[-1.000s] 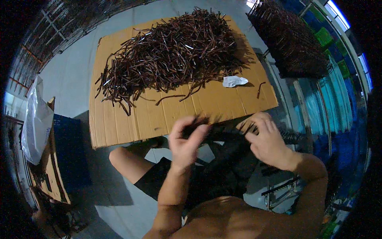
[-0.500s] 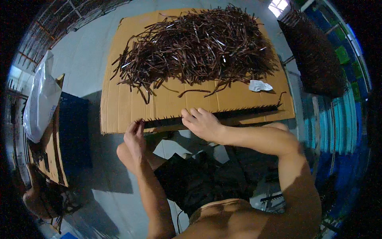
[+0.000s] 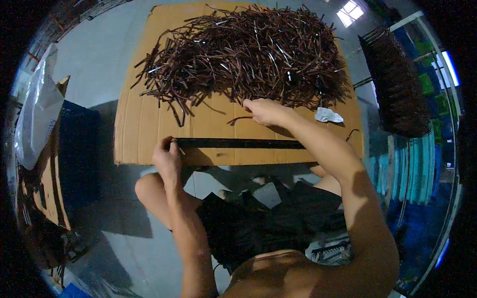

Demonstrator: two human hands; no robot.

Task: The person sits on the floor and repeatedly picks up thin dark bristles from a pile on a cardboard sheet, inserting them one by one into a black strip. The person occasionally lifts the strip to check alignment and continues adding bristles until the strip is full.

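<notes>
A long, narrow black bar (image 3: 233, 143) lies along the near part of the cardboard. My left hand (image 3: 168, 154) pinches its left end between thumb and fingers. The bar's far right end is hidden behind my right forearm. At the near edge of a large heap of thin dark brown strips (image 3: 238, 54), my right hand (image 3: 267, 112) reaches in with its fingers drawn together. What lies between those fingertips, if anything, is too small to make out. One loose brown strip (image 3: 239, 118) lies beside this hand, partly covered by it.
A cardboard sheet (image 3: 139, 124) bears the heap, the bar and a crumpled white scrap (image 3: 329, 115). To the left stands a translucent plastic bag (image 3: 37, 111) by a dark blue box (image 3: 82, 154). A dark bristly bundle (image 3: 395, 82) and turquoise crates (image 3: 407, 169) are at the right.
My right hand has left the bar and moved forward to the heap. The bar's small upright spikes no longer show, and a flat dark face is visible instead. My left hand still grips its end.
</notes>
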